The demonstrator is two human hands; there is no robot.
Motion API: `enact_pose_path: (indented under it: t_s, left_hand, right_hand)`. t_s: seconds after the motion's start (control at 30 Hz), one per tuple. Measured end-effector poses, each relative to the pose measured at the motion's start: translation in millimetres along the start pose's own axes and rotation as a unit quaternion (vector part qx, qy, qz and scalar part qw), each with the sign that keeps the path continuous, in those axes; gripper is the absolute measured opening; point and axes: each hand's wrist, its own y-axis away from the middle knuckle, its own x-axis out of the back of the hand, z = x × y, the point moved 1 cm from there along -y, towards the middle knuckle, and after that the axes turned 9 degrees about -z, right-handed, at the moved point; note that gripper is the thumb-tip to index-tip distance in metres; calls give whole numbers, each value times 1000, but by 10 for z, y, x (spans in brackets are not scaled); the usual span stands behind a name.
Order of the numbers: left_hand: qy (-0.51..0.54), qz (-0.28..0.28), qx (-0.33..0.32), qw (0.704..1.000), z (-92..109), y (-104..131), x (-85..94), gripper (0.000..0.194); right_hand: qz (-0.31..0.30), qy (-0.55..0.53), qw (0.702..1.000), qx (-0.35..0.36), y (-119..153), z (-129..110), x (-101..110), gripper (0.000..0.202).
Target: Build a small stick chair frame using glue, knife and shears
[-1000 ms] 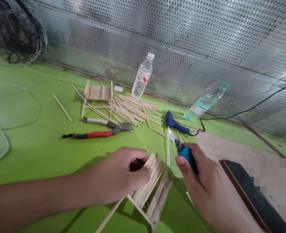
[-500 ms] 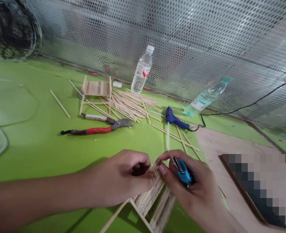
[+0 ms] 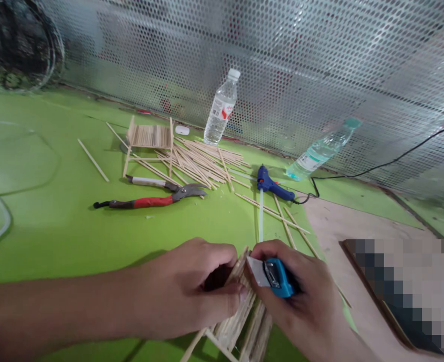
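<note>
Bare left hand [image 3: 210,286] and forearm [image 3: 74,306], bare right hand [image 3: 306,286] and wrist [image 3: 333,334]

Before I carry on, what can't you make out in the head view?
All in the head view:
- Stick frame: near end cut off by the bottom edge, part behind the left hand.
- Cutter: handle end hidden by the right hand.
- Dark flat object: face masked by pixelation.
- Bottle label: print too small.

Shears [image 3: 154,201] are lying before a frame [image 3: 152,136] and sticks [image 3: 201,163]; a glue gun [image 3: 272,186] is resting right of them, and a bottle [image 3: 220,113] is standing behind the sticks, seemingly near the mesh [image 3: 169,55].
</note>
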Motion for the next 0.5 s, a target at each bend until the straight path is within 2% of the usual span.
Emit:
enact_pose_path:
  t_s: [0.13,0.3,0.43,0.5]
  left_hand:
    - [-18,21,-7,1000,30,-11,-20,22]
    - [-57,53,-4,997,41,-29,-37,26]
    - [-57,28,13,998,43,-27,-11,30]
    - [-41,22,11,999,23,-31,11,30]
  right_hand:
    - [10,18,1000,-11,9,30,-3,9]
    - [48,3,997,-62,14,60,34,9]
    - [91,-120,982,-119,-14,96,103,9]
    - [103,-238,956,-134,-53,143,117,14]
